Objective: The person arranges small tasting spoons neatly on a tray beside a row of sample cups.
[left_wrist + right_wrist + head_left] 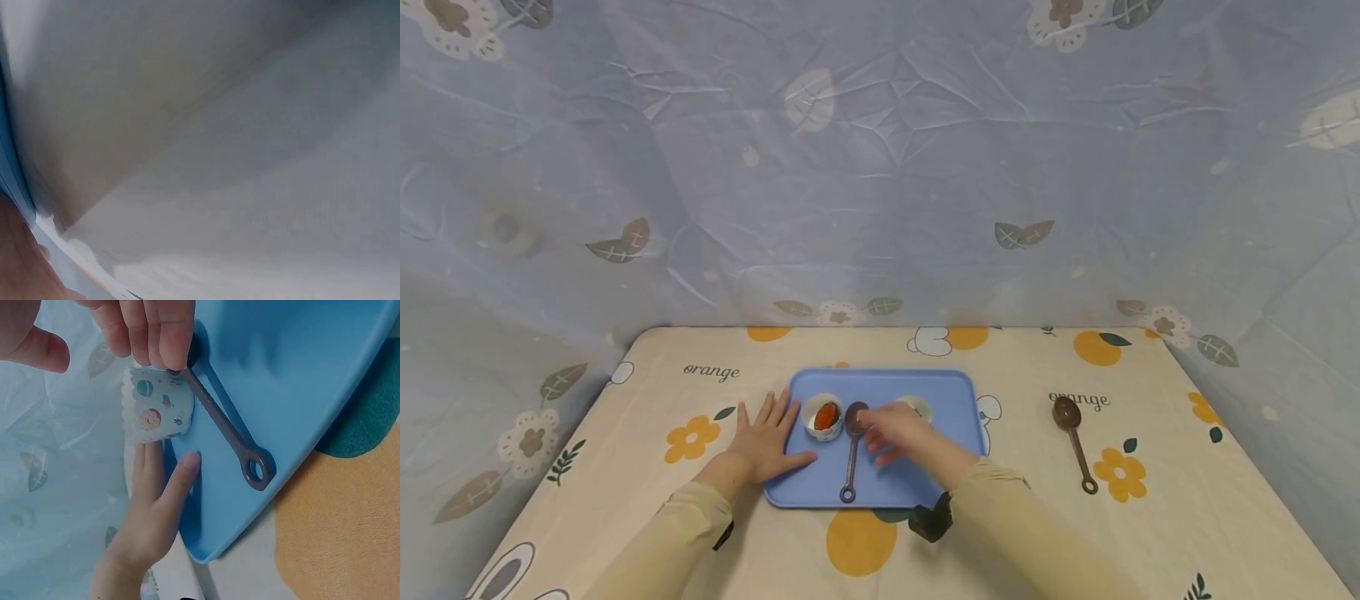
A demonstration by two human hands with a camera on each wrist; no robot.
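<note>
A blue tray [872, 382] lies on the table. My left hand [763, 446] rests with spread fingers at its left edge, thumb over the tray. Inside stands a patterned paper cup [814, 409], also seen in the right wrist view, holding an orange-red oval piece [827, 417]. Beside this cup lies a brown spoon [851, 471], its ring-ended handle toward me. Over the spoon's bowl hovers my right hand [904, 429], fingers nearly straight and thumb apart, nothing between them. A second paper cup [916, 405] is partly hidden behind that hand.
Another brown spoon [1077, 446] lies on the patterned tablecloth [1030, 533], right of the tray. A grey-blue printed curtain [880, 208] surrounds the table's back and sides. Mostly pale blurred surface fills the left wrist view, with the blue tray edge [11, 169] at its left.
</note>
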